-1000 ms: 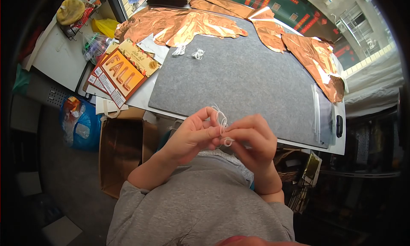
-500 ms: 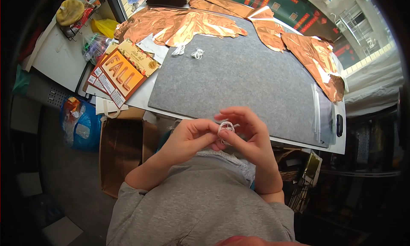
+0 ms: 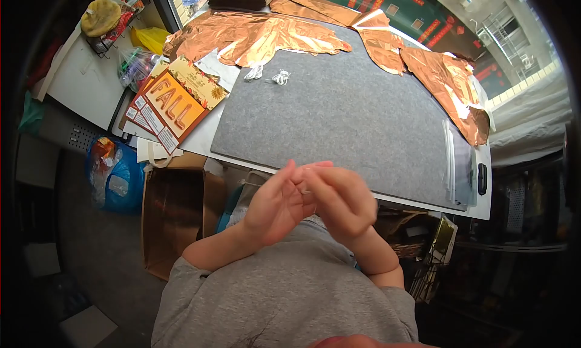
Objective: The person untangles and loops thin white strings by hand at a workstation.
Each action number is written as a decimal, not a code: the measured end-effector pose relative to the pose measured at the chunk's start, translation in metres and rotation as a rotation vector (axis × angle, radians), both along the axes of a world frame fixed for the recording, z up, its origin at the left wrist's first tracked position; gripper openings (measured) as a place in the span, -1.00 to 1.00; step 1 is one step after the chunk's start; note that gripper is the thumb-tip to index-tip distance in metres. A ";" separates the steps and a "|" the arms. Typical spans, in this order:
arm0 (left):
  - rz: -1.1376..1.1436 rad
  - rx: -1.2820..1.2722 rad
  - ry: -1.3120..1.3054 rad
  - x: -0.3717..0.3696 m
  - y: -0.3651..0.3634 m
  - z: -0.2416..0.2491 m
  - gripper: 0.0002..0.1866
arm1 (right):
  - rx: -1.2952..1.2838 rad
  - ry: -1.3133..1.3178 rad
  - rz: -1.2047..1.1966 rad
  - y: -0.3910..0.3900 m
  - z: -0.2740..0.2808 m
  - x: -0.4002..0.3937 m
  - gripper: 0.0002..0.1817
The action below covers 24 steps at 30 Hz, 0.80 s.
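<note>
Both hands meet in front of my shirt, just off the near edge of the table. My left hand (image 3: pixel 275 204) is cupped, palm showing, its thumb up and fingers loosely bent. Over its fingertips, my right hand (image 3: pixel 342 200) is closed and slightly blurred. A small bit of white string (image 3: pixel 305 191) shows between them; the hands hide most of the bundle. On the grey felt mat (image 3: pixel 339 118) lie two more small bundles of white string, one on the left (image 3: pixel 254 73) and one beside it (image 3: pixel 280 77).
Copper foil balloons (image 3: pixel 266 36) lie flat along the mat's far side. "FALL" printed cards (image 3: pixel 172 106) overlap at the left, and clear plastic sleeves (image 3: pixel 461 169) lie at the right. Below are an open cardboard box (image 3: pixel 172 212) and a blue bag (image 3: pixel 118 178).
My right hand has turned over and closed across my left fingertips. My left hand has gone from a pinch to a cupped palm. The string bundle, plainly visible before, is now mostly covered.
</note>
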<state>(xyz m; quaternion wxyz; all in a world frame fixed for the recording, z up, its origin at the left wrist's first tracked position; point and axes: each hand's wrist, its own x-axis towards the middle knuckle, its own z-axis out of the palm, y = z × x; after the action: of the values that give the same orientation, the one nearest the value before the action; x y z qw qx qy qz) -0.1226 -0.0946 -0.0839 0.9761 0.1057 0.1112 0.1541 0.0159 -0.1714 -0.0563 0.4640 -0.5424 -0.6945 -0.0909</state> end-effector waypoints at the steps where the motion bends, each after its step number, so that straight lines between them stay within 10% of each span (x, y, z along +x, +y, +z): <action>1: 0.000 0.000 0.000 0.002 0.000 0.003 -0.54 | -0.039 -0.088 0.030 0.002 0.000 -0.004 -0.61; 13: 0.312 -0.487 -0.108 -0.009 0.055 0.009 -0.78 | -0.186 -0.268 0.026 -0.033 0.028 -0.006 -0.60; 22: 0.816 0.892 0.324 0.003 0.129 0.016 -0.77 | -0.618 0.152 0.474 -0.038 -0.024 0.019 -0.77; 24: 0.884 1.840 0.587 0.007 0.147 0.007 -0.79 | -0.771 0.172 0.447 -0.042 -0.054 0.022 -0.81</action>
<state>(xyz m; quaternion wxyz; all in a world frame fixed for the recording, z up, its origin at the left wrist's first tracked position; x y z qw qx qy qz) -0.1153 0.0522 -0.0771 0.3127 0.7867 0.2115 0.4885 0.0374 -0.2130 -0.1106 0.2924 -0.5181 -0.7364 0.3222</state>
